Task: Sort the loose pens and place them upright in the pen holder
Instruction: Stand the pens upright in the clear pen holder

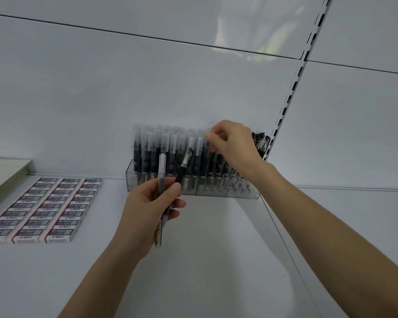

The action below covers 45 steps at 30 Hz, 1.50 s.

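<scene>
A clear acrylic pen holder (216, 192) stands against the white back wall, packed with several upright black pens with frosted caps (168, 145). My left hand (147, 210) grips two loose pens in front of the holder: a frosted-cap pen (161, 166) pointing up and a black pen (186, 161) leaning right. My right hand (234, 143) reaches over the holder's right part and pinches the cap of an upright pen (207, 143). A few black pens (261, 142) show behind my right hand.
Rows of boxed erasers (44, 207) lie flat on the white shelf (205, 260) at the left. A stack of paper pads (2, 175) sits at the far left edge. A slotted shelf upright (292, 88) runs up the wall at the right.
</scene>
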Available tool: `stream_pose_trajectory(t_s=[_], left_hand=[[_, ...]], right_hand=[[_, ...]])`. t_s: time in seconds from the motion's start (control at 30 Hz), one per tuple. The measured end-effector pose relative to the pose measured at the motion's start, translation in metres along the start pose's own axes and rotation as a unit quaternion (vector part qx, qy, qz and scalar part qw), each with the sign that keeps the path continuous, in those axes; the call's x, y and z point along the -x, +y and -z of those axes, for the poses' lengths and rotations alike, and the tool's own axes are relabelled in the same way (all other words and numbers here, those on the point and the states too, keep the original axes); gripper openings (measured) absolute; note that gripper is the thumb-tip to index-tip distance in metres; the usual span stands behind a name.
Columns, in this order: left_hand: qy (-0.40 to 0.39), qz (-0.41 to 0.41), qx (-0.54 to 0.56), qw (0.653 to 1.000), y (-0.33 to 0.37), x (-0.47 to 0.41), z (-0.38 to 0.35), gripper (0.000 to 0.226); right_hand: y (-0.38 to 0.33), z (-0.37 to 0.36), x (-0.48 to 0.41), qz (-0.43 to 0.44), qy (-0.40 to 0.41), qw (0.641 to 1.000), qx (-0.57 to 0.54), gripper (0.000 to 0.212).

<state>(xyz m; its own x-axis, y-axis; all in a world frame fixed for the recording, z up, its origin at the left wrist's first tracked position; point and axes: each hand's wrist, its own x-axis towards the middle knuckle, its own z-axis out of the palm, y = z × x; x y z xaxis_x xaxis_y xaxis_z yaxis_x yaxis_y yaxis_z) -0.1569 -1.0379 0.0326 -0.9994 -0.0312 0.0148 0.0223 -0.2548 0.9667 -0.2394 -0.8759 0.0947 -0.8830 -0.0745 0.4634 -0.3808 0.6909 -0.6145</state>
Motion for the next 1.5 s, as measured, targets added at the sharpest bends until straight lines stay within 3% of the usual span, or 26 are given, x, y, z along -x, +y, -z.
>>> stream_pose_trajectory(t_s=[0.47, 0.53, 0.63, 0.73, 0.87, 1.03, 1.13, 1.33, 1.4, 1.5], left_hand=[[-0.005, -0.001, 0.008, 1.000, 0.000, 0.001, -0.002, 0.008], [-0.007, -0.002, 0.007, 1.000, 0.001, 0.001, -0.002, 0.008], [-0.011, -0.008, 0.007, 1.000, 0.003, 0.002, -0.003, 0.008], [-0.022, -0.017, 0.006, 1.000, 0.006, 0.002, -0.008, 0.008], [-0.046, -0.026, 0.003, 0.999, 0.005, 0.003, -0.020, 0.009], [-0.063, -0.015, 0.000, 0.998, 0.001, 0.003, -0.027, 0.009], [-0.048, -0.013, -0.056, 0.997, -0.004, 0.001, -0.021, 0.009], [-0.067, 0.009, -0.146, 0.987, -0.008, 0.003, -0.027, 0.028], [-0.067, 0.018, -0.148, 0.987, -0.009, 0.002, -0.032, 0.037], [-0.063, 0.042, -0.126, 0.989, -0.010, 0.003, -0.037, 0.032]], right_hand=[[0.004, -0.003, 0.005, -0.051, -0.050, 0.997, -0.015, 0.007], [0.006, -0.001, 0.007, -0.066, -0.037, 0.996, -0.043, 0.006], [0.009, 0.005, 0.022, -0.086, 0.010, 0.994, -0.073, 0.025], [0.004, 0.015, 0.042, -0.093, 0.058, 0.976, -0.188, 0.014], [-0.009, 0.018, 0.058, -0.118, -0.028, 0.944, -0.305, 0.006], [-0.011, 0.016, 0.063, -0.121, -0.024, 0.934, -0.335, 0.012], [0.000, 0.026, 0.063, -0.146, 0.024, 0.923, -0.355, 0.009], [0.036, 0.069, 0.053, -0.177, 0.214, 0.911, -0.306, 0.005], [0.044, 0.078, 0.050, -0.163, 0.242, 0.917, -0.271, 0.004], [0.047, 0.083, 0.044, -0.137, 0.250, 0.931, -0.229, 0.008]])
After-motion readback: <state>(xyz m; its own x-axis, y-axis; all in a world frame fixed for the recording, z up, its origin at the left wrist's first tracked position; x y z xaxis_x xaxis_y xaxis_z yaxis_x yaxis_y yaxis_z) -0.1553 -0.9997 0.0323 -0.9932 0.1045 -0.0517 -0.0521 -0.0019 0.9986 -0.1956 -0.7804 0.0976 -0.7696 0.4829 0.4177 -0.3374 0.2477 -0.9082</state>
